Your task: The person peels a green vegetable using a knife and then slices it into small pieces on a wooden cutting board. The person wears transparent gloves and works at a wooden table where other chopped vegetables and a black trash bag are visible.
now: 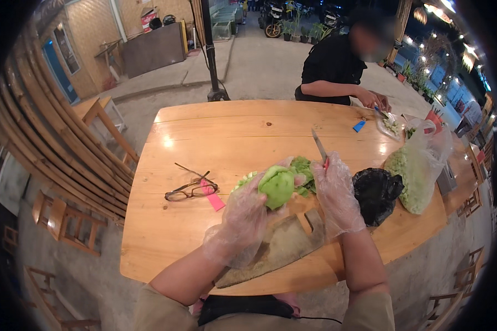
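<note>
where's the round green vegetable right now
Near the head view's centre, the round green vegetable is held in the plastic-gloved left hand, left of the gloved right hand holding the red-handled steel knife.

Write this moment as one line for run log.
left hand: holds green vegetable | right hand: holds knife | board, glasses: on table

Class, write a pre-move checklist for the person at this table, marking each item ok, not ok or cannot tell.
1. Left hand grips the green vegetable: ok.
2. Right hand holds the knife, blade pointing away from the body: ok.
3. Clear gloves on both hands: ok.
4. Cutting board on the table: ok.
5. Glasses put away: not ok, lying on the table.
6. Knife sharp: cannot tell.
</note>
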Available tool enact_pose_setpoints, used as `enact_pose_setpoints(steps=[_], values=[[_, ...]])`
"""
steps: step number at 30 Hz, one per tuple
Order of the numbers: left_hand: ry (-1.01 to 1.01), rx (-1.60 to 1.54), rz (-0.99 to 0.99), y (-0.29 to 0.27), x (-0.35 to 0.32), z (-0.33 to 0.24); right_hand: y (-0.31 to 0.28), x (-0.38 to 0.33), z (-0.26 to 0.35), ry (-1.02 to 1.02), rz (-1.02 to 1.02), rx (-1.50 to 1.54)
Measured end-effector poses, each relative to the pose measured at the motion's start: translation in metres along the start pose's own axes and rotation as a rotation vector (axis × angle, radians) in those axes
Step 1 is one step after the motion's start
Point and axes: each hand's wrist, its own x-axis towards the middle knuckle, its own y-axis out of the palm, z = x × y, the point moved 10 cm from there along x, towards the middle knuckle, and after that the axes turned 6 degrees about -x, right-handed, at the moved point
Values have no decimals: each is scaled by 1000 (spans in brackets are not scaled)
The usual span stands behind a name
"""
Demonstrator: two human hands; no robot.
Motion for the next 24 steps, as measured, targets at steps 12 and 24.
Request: enact_pose_setpoints(steps=[12, 24], values=[[5, 926, -448, 17, -38, -53, -55, -25, 36, -11, -45, 198], [187, 1787, -432, 15, -117, -13, -42, -157, -19, 417, 148, 471]])
